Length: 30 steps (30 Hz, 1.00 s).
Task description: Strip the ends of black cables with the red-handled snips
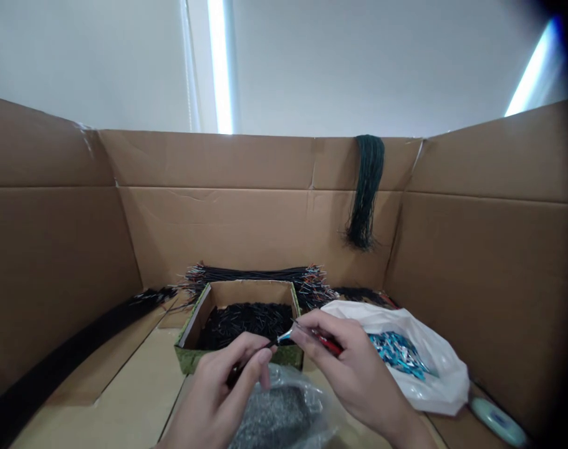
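Observation:
My left hand (232, 380) pinches a thin black cable (266, 347) between thumb and fingers, in front of the green-sided box (190, 362). At the cable's tip is a small blue and silver piece (285, 335), which my right hand (340, 362) holds between thumb and forefinger. A red-handled tool (328, 343) also lies within my right hand. Below the hands sits a clear plastic bag (284, 411) of small dark grey pieces. Many short black pieces (250, 321) fill the box.
A white bag (442, 355) of blue-silver pieces (398, 352) stands at right, near a pale green object (497, 421). Black cables (260, 274) lie behind the box, and more (68, 349) at left. Dark green threads (368, 187) hang over the cardboard wall (218, 218).

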{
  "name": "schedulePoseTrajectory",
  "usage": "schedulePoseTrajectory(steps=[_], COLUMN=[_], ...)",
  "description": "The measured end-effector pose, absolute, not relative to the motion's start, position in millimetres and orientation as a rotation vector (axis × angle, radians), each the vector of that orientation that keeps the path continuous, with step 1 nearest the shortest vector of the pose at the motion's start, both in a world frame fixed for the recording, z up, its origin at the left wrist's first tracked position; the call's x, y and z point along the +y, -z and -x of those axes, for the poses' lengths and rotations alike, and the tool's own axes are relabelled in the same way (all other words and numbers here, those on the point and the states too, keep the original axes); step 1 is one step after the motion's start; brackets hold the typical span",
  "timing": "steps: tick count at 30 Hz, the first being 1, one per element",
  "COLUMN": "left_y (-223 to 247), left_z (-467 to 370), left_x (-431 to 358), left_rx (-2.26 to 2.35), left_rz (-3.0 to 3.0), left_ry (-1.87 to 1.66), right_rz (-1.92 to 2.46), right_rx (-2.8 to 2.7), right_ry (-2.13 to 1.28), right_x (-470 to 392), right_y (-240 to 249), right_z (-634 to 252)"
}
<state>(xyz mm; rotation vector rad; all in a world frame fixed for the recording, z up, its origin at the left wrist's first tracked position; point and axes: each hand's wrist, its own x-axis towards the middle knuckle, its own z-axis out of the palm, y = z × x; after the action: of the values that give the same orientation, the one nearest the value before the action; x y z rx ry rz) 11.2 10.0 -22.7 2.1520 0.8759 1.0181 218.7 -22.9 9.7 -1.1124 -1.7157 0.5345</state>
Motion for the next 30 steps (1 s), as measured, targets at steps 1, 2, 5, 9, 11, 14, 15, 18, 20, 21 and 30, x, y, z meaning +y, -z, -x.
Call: schedulePoseTrajectory(steps=[1, 2, 5, 9, 11, 14, 15, 18, 20, 21, 30], left_y=[22, 21, 22, 25, 25, 25, 26, 27, 27, 27, 17], left_z=[-12, -13, -14, -12, -12, -12, -13, -15, -17, -18, -19], left_x=[11, 12, 14, 14, 15, 15, 16, 14, 13, 12, 12], left_rx=[0.867, 0.858, 0.834, 0.850, 0.866, 0.842, 0.834, 0.833, 0.839, 0.841, 0.794], left_rz=[-2.167, -2.182, -2.215, -2.255, -2.268, -2.297, -2.307, -2.323, -2.312, -2.294, -1.668], left_ry=[-1.030, -1.053, -1.139, -1.185, -1.187, -1.220, -1.237, -1.265, -1.265, -1.256, -1.349], right_rz=[1.107, 1.107, 1.118, 1.101, 1.080, 1.065, 1.067, 1.069, 1.047, 1.035, 1.144], right_rx=[-1.712, -1.705, -1.660, -1.620, -1.604, -1.571, -1.556, -1.486, -1.432, -1.408, -1.555], right_ry=[-0.513, -0.502, -0.531, -0.602, -0.656, -0.738, -0.754, -0.772, -0.789, -0.806, -0.835], right_x=[-21, -20, -16, -12, -11, -9, -9, -9, -8, -6, -9], right_y=[-10, -9, -6, -2, -2, -1, 0, 0, 0, 1, -3], right_z=[-218, -217, -213, -208, -207, -206, -206, -201, -197, -195, -211])
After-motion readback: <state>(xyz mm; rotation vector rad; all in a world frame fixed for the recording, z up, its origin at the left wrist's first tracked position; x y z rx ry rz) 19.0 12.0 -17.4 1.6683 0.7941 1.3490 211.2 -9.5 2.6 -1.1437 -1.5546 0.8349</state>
